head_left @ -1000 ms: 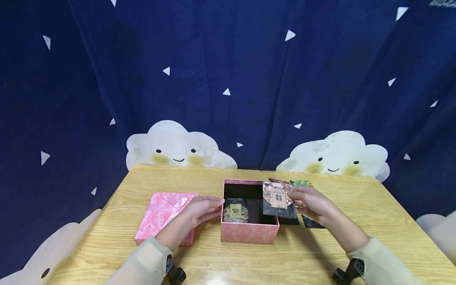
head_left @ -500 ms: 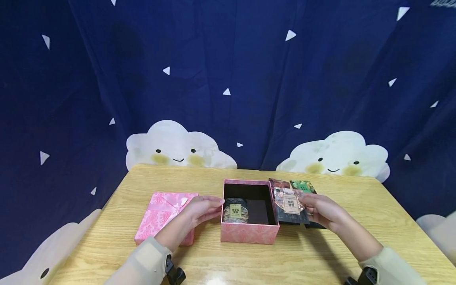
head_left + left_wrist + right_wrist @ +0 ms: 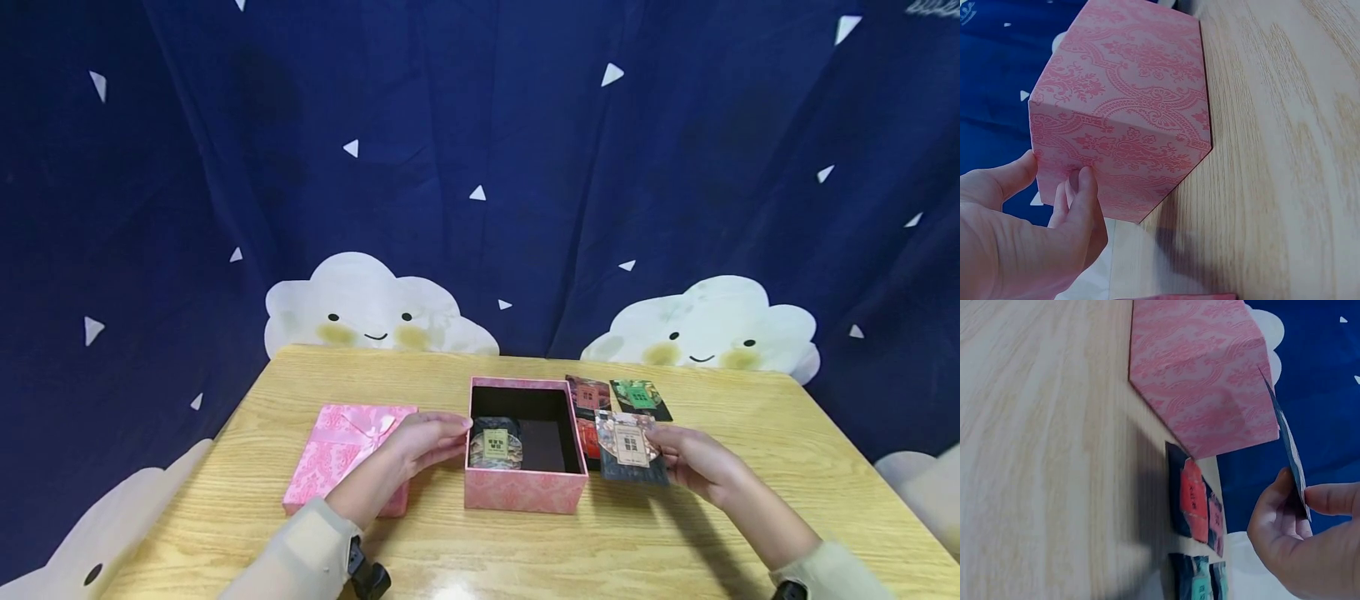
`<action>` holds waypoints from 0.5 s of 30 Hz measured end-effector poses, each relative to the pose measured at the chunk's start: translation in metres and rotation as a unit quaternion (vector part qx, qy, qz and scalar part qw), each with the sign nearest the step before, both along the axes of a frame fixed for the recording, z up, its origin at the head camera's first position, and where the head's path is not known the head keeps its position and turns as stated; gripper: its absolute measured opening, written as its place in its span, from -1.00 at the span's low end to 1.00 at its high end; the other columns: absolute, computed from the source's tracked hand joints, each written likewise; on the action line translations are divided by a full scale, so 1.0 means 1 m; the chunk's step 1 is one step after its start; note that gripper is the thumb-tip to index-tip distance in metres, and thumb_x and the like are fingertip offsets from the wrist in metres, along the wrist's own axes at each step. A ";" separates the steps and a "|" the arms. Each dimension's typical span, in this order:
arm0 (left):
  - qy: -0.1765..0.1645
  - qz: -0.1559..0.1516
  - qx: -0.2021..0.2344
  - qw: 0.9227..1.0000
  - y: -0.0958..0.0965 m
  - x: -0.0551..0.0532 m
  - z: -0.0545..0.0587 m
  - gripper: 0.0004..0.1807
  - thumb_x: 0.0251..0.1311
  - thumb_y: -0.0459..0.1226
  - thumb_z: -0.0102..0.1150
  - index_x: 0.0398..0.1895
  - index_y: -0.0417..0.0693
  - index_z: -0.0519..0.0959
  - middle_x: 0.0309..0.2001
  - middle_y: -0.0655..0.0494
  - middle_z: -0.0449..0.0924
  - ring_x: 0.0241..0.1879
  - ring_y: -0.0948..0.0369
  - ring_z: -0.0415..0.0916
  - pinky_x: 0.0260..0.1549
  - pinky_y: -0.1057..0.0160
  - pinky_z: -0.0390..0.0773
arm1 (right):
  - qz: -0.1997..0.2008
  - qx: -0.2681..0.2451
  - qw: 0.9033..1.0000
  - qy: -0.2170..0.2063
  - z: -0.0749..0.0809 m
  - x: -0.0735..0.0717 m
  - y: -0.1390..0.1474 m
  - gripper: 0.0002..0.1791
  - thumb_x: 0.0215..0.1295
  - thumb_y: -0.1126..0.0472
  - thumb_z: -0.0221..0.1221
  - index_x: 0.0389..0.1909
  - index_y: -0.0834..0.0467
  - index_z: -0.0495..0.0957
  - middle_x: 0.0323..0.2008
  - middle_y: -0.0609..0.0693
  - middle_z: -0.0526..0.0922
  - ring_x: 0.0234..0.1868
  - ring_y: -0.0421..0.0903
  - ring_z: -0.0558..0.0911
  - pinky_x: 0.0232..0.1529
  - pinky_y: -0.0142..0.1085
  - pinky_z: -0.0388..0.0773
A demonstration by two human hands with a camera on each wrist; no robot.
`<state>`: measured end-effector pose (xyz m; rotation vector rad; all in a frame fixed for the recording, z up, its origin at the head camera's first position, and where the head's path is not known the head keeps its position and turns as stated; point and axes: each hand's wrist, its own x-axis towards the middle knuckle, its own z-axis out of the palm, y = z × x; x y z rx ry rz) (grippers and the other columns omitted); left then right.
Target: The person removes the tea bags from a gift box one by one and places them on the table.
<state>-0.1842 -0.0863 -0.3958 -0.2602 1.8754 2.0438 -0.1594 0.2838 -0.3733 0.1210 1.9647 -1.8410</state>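
Observation:
My left hand (image 3: pixel 435 435) holds the left wall of an uncovered pink patterned box (image 3: pixel 525 490), thumb at the rim and fingers against the outside. Inside the box, on its left, a dark tea packet (image 3: pixel 495 446) with a pale-green label leans. Right of the box, my right hand (image 3: pixel 697 458) pinches the edge of a flat tea packet (image 3: pixel 630 446) with a cream label. The right wrist view shows that packet edge-on between thumb and fingers (image 3: pixel 1279 500), raised above the table.
Beside the box lie a dark-red packet (image 3: pixel 588 395), a red packet (image 3: pixel 588 437) and a green packet (image 3: pixel 637 395); another green-labelled one (image 3: pixel 1220 578) shows in the right wrist view. The pink lid (image 3: pixel 318 467) with a ribbon bow lies at the left of the wooden table (image 3: pixel 555 558).
My right hand has carried the cream-labelled packet from over the box's right rim to the right and nearer me, uncovering the red packets. The left hand has stayed at the box.

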 end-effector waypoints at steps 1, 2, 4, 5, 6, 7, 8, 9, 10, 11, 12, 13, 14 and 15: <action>0.001 0.000 -0.001 1.000 0.000 0.000 0.000 -0.78 0.19 -0.44 0.19 -0.11 -0.39 0.56 -0.21 -0.09 0.64 -0.29 0.22 0.62 -0.03 0.16 0.71 | 0.002 0.004 1.000 0.002 -0.002 0.000 0.001 -0.88 0.44 0.19 -0.01 -0.09 0.10 0.41 -0.42 -0.26 0.54 -0.43 -0.36 0.41 -0.41 -0.54 0.43; 0.001 0.000 -0.002 1.000 0.000 0.000 0.000 -0.78 0.19 -0.44 0.19 -0.11 -0.39 0.56 -0.19 -0.11 0.64 -0.29 0.22 0.62 -0.03 0.16 0.71 | 0.004 0.007 1.000 0.002 -0.004 0.001 0.003 -0.84 0.44 0.19 -0.01 -0.05 0.12 0.39 -0.41 -0.25 0.56 -0.41 -0.36 0.45 -0.38 -0.53 0.48; 0.001 0.000 -0.002 1.000 0.000 -0.001 0.000 -0.78 0.19 -0.44 0.19 -0.11 -0.39 0.56 -0.18 -0.12 0.64 -0.28 0.22 0.62 -0.03 0.16 0.71 | 0.014 0.017 1.000 0.007 -0.007 0.001 0.005 -0.81 0.45 0.18 -0.01 -0.02 0.16 0.38 -0.39 -0.24 0.58 -0.38 -0.34 0.51 -0.32 -0.49 0.56; 0.001 0.000 -0.001 1.000 0.000 -0.001 -0.001 -0.78 0.20 -0.44 0.18 -0.11 -0.39 0.56 -0.19 -0.11 0.64 -0.29 0.22 0.62 -0.03 0.16 0.71 | 0.020 0.018 1.000 0.008 -0.008 0.001 0.007 -0.81 0.45 0.18 -0.02 -0.03 0.17 0.39 -0.39 -0.23 0.60 -0.36 -0.33 0.55 -0.29 -0.47 0.60; 0.000 0.000 0.000 1.000 0.000 -0.001 -0.001 -0.78 0.20 -0.44 0.18 -0.10 -0.39 0.56 -0.21 -0.09 0.64 -0.29 0.22 0.62 -0.03 0.16 0.71 | 0.025 0.018 0.999 0.010 -0.010 0.001 0.008 -0.82 0.45 0.18 -0.02 -0.06 0.18 0.40 -0.38 -0.22 0.61 -0.35 -0.32 0.58 -0.26 -0.45 0.63; 0.000 0.000 0.001 1.000 0.000 -0.001 -0.001 -0.77 0.20 -0.44 0.18 -0.10 -0.40 0.56 -0.22 -0.07 0.64 -0.29 0.23 0.62 -0.03 0.17 0.71 | 0.029 0.019 0.999 0.011 -0.011 0.002 0.009 -0.82 0.45 0.18 -0.02 -0.07 0.19 0.42 -0.37 -0.20 0.63 -0.34 -0.31 0.61 -0.24 -0.44 0.65; -0.001 0.000 0.003 1.000 0.000 -0.001 -0.002 -0.77 0.20 -0.44 0.18 -0.10 -0.40 0.56 -0.25 -0.05 0.63 -0.29 0.23 0.61 -0.03 0.17 0.71 | 0.032 0.019 0.999 0.008 -0.012 0.001 0.010 -0.84 0.45 0.19 -0.02 -0.11 0.18 0.43 -0.38 -0.20 0.63 -0.35 -0.32 0.60 -0.24 -0.44 0.65; -0.001 -0.001 0.004 1.000 0.000 -0.001 -0.002 -0.77 0.20 -0.44 0.18 -0.10 -0.40 0.56 -0.26 -0.03 0.63 -0.30 0.23 0.61 -0.03 0.17 0.71 | 0.036 0.021 0.999 0.009 -0.014 0.002 0.010 -0.85 0.45 0.19 -0.03 -0.13 0.18 0.43 -0.38 -0.20 0.63 -0.36 -0.32 0.60 -0.25 -0.44 0.65; -0.001 -0.001 0.006 1.000 0.000 -0.002 -0.002 -0.77 0.20 -0.44 0.18 -0.09 -0.40 0.55 -0.27 -0.02 0.63 -0.30 0.23 0.61 -0.03 0.17 0.71 | 0.037 0.024 0.999 0.007 -0.015 0.002 0.010 -0.85 0.45 0.19 -0.03 -0.13 0.19 0.43 -0.38 -0.20 0.63 -0.36 -0.33 0.59 -0.26 -0.44 0.65; 0.000 -0.001 0.007 1.000 0.000 -0.002 -0.002 -0.77 0.20 -0.44 0.17 -0.09 -0.41 0.55 -0.27 -0.01 0.62 -0.30 0.24 0.61 -0.03 0.17 0.71 | 0.037 0.024 0.999 0.005 -0.017 0.003 0.010 -0.84 0.44 0.19 -0.03 -0.12 0.19 0.42 -0.38 -0.20 0.62 -0.37 -0.33 0.58 -0.26 -0.44 0.64; 0.000 -0.001 0.007 1.000 0.000 -0.002 -0.002 -0.77 0.20 -0.44 0.18 -0.09 -0.41 0.55 -0.27 -0.02 0.62 -0.30 0.24 0.60 -0.03 0.17 0.71 | 0.037 0.028 0.999 0.004 -0.019 0.004 0.010 -0.83 0.44 0.19 -0.03 -0.11 0.21 0.42 -0.38 -0.21 0.62 -0.37 -0.33 0.57 -0.26 -0.44 0.64; 0.000 -0.001 0.006 1.000 0.000 -0.002 -0.002 -0.77 0.20 -0.44 0.18 -0.09 -0.41 0.55 -0.25 -0.04 0.63 -0.30 0.24 0.60 -0.03 0.17 0.71 | 0.038 0.033 0.999 0.002 -0.021 0.005 0.009 -0.82 0.44 0.20 -0.03 -0.11 0.21 0.43 -0.39 -0.21 0.61 -0.38 -0.34 0.56 -0.28 -0.45 0.63; 0.000 -0.001 0.006 1.000 0.000 -0.002 -0.002 -0.77 0.20 -0.44 0.18 -0.10 -0.41 0.55 -0.24 -0.06 0.63 -0.31 0.24 0.60 -0.03 0.17 0.71 | 0.038 0.035 0.999 -0.001 -0.023 0.007 0.009 -0.81 0.43 0.19 -0.02 -0.10 0.22 0.43 -0.40 -0.21 0.61 -0.39 -0.34 0.55 -0.29 -0.44 0.62; 0.000 -0.001 0.005 1.000 0.000 -0.002 -0.002 -0.77 0.20 -0.43 0.18 -0.10 -0.40 0.55 -0.22 -0.08 0.63 -0.32 0.25 0.60 -0.03 0.17 0.71 | 0.042 0.040 0.998 -0.002 -0.025 0.008 0.007 -0.82 0.43 0.19 -0.01 -0.10 0.21 0.44 -0.40 -0.21 0.60 -0.39 -0.34 0.54 -0.30 -0.45 0.61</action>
